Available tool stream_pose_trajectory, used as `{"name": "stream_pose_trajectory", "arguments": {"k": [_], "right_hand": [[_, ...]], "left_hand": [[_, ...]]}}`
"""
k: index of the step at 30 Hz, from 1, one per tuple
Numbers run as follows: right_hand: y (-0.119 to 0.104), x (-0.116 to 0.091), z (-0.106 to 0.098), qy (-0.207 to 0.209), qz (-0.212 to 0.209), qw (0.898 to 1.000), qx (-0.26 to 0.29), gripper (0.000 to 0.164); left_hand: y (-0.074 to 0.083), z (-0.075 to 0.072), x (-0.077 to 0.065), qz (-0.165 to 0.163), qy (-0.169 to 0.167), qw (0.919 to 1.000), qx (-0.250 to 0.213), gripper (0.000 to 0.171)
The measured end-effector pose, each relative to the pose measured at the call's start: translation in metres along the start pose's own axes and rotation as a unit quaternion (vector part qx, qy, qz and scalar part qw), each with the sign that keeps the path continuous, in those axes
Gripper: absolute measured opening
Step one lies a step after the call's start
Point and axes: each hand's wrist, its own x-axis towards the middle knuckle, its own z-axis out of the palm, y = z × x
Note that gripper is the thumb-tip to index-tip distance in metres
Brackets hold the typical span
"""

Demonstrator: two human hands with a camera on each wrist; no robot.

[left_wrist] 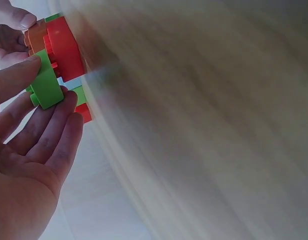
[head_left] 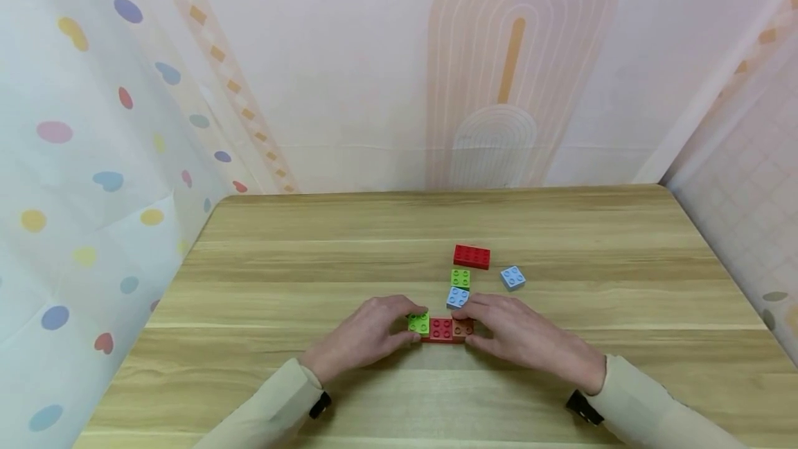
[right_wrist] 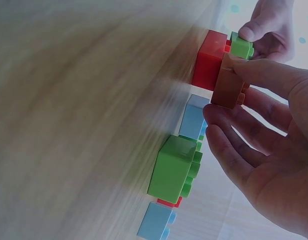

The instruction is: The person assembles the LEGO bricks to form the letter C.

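My left hand (head_left: pixel 373 331) pinches a light green toy building brick (head_left: pixel 419 324) between thumb and fingers. It sits at the left end of a red brick (head_left: pixel 441 328), overhanging that end; red studs show beside it in the left wrist view. At the right end, my right hand (head_left: pixel 520 331) pinches a brown brick (right_wrist: pixel 227 89) by its sides. The brown brick is on top of the red one, whose middle studs are bare between the two. The right fingertips partly cover the brown brick in the head view.
Just beyond the hands lie a light blue brick (head_left: pixel 458 297), a second green brick (head_left: pixel 460 278) and another red brick (head_left: pixel 472 256). Another light blue brick (head_left: pixel 512 278) is off to the right. All rest on the wooden table (head_left: pixel 299 248), with patterned cloth (head_left: pixel 349 89) behind.
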Motion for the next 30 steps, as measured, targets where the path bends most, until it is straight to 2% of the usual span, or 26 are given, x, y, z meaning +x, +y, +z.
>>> {"name": "stream_pose_trajectory", "arguments": {"k": [10,15,18,20,24,27,30], "right_hand": [[-0.001,0.001,0.001,0.002,-0.002,1.000,0.006,0.030],[0.000,0.000,0.000,0.000,0.002,1.000,0.006,0.030],[0.001,0.000,-0.001,0.000,0.002,1.000,0.004,0.030],[0.002,0.000,-0.001,-0.001,0.003,1.000,0.004,0.030],[0.002,-0.001,-0.002,-0.008,0.011,1.000,0.007,0.033],[0.002,-0.003,-0.003,-0.017,0.029,0.999,0.019,0.039],[0.004,-0.006,-0.005,-0.016,0.048,0.998,0.041,0.044]], "left_hand": [[0.006,0.000,0.001,0.010,-0.005,0.9979,0.064,0.039],[0.010,0.001,0.002,0.054,-0.001,0.9872,0.150,0.038],[0.011,0.002,0.003,0.060,-0.002,0.9843,0.166,0.039],[0.010,0.001,0.003,0.045,-0.011,0.9895,0.137,0.040],[0.005,-0.002,0.002,0.010,-0.042,0.9982,0.042,0.045],[0.000,-0.005,0.001,-0.003,-0.058,0.9976,-0.037,0.049],[-0.006,-0.006,0.000,-0.013,-0.062,0.9919,-0.111,0.051]]}}
